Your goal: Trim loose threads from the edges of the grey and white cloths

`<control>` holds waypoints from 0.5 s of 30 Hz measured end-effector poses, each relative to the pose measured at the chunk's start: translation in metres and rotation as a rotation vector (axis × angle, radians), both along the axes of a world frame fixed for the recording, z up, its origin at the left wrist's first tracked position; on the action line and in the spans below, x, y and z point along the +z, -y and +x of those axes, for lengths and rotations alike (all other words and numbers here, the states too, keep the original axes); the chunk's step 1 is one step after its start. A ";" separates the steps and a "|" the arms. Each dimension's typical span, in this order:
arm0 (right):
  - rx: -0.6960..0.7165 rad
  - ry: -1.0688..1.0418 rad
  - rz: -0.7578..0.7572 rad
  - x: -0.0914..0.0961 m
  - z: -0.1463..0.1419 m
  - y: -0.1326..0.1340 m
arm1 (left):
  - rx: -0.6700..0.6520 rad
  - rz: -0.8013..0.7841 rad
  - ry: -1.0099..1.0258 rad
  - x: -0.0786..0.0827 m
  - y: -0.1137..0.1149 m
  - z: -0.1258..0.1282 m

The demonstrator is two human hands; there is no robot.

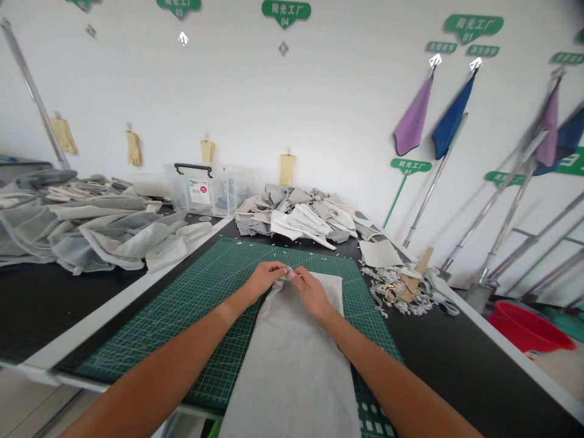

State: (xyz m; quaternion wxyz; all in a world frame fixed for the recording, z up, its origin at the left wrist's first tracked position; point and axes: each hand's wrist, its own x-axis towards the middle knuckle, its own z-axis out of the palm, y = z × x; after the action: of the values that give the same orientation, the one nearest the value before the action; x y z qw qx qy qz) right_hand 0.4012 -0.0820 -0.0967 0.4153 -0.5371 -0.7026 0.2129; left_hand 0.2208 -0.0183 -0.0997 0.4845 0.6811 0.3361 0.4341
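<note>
A long piece of light grey fabric (298,365) lies over the green cutting mat (201,292) and runs down past the table's near edge. At its far end, my left hand (269,277) and my right hand (310,289) meet, fingertips almost touching. Both pinch the gathered top edge of the fabric, which is bunched and slightly raised there. Whatever small part sits between the fingertips is too small to make out. The fabric's far right corner lies flat beside my right hand.
Behind the mat rises a heap of grey and white fabric pieces (301,213). More grey fabric (109,231) is piled at left, near a clear plastic box (223,188). Scraps (401,292) lie at right, and a red basin (529,328) stands beyond the table's edge.
</note>
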 end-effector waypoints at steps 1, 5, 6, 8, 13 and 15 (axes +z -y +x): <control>0.003 0.005 0.002 0.000 0.000 0.000 | -0.003 0.004 0.004 -0.001 0.000 0.000; 0.018 0.015 0.015 -0.001 0.001 0.000 | 0.003 0.002 0.005 -0.003 -0.001 -0.001; 0.020 0.016 0.019 -0.001 0.001 0.000 | 0.005 -0.001 0.004 -0.002 -0.001 -0.001; 0.023 0.016 0.030 -0.002 0.001 0.000 | 0.000 -0.003 0.002 -0.001 0.000 -0.001; 0.019 -0.070 0.033 -0.001 -0.001 -0.002 | 0.015 -0.010 0.004 0.004 0.004 0.001; 0.010 -0.161 0.002 0.001 -0.001 -0.004 | 0.032 -0.004 0.017 0.006 0.005 0.002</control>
State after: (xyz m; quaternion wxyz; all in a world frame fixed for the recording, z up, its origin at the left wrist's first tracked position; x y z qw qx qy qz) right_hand 0.4000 -0.0778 -0.0961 0.4702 -0.5144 -0.6696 0.2568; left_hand 0.2225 -0.0231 -0.0937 0.4818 0.6708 0.3437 0.4470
